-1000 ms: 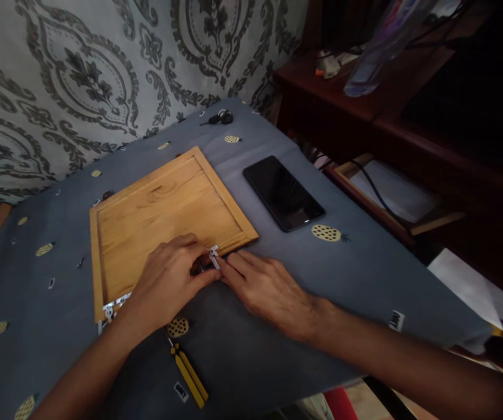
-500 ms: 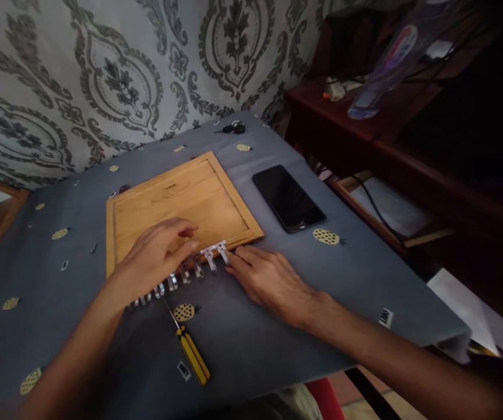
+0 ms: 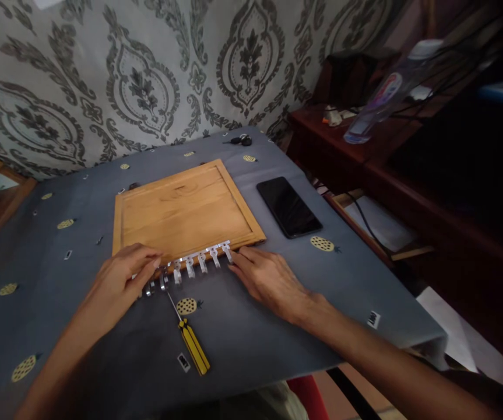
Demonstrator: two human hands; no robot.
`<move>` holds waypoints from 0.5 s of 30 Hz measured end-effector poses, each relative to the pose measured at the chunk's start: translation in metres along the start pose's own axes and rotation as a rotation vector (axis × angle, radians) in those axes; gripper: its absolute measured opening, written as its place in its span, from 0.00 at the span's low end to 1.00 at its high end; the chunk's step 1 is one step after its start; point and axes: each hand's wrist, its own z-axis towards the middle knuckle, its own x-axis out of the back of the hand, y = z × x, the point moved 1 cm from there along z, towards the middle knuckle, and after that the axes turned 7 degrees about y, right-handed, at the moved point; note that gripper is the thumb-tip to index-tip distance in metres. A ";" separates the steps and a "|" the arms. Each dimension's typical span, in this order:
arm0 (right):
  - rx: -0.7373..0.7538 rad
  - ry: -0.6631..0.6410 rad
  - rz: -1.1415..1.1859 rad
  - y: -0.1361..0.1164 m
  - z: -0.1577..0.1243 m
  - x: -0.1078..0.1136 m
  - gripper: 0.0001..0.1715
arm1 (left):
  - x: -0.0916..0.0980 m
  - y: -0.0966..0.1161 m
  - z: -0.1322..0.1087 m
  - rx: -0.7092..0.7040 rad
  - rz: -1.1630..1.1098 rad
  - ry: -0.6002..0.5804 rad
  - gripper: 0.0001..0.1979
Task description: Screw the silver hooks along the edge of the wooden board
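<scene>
A wooden panel [image 3: 185,204] with a raised frame lies flat on the cloth-covered table. Along its near edge runs a silvery metal hook rail [image 3: 202,254] with several hooks hanging toward me. My right hand [image 3: 271,281] holds the rail's right end, fingers curled at the last hook. Over the rail's left part is my left hand [image 3: 122,286], thumb and fingertips brought together; anything small between them is hidden. A screwdriver [image 3: 194,347] with a yellow and black handle lies in front, its shaft tip beside a hook.
A black phone [image 3: 289,207] rests right of the panel. Keys [image 3: 241,140] lie at the table's far end. On the brown wooden furniture at right stands a clear plastic bottle [image 3: 373,108]. A patterned wall covering [image 3: 141,87] borders the table's back.
My left hand has moved left and toward me, from above the panel to the rail's left part, uncovering more hooks. My right hand stays at the rail's right end. The view shifted slightly.
</scene>
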 end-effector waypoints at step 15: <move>0.020 0.015 -0.004 0.001 -0.001 -0.002 0.10 | 0.008 -0.027 -0.028 0.069 0.002 0.124 0.16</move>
